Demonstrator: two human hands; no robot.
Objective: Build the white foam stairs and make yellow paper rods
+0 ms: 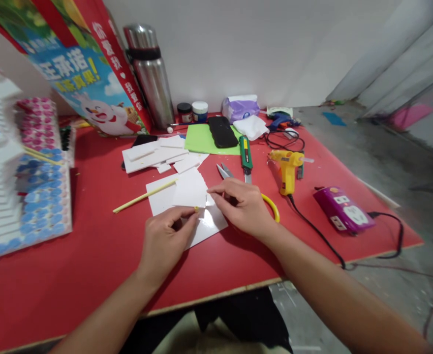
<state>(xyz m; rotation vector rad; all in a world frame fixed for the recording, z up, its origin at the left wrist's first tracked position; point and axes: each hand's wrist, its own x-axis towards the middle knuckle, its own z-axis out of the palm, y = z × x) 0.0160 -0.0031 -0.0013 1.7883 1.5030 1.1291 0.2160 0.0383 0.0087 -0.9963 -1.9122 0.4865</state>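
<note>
Left hand [165, 236]: fingers pinch a small yellow bit at the white foam card piece [190, 191], centre of the red surface [91, 255].
Right hand [244, 204]: fingers press the card's 3 o'clock edge.
Risk: card may slide; yellow-handled scissors [234, 182] lie under the right hand, and the yellow glue gun [288, 167] at 2 o'clock could be knocked.

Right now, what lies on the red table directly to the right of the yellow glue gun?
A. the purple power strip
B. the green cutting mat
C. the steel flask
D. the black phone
A: the purple power strip lies on the red table just right of the yellow glue gun, whose black cord runs past it; the other things stand farther back and left.
</note>
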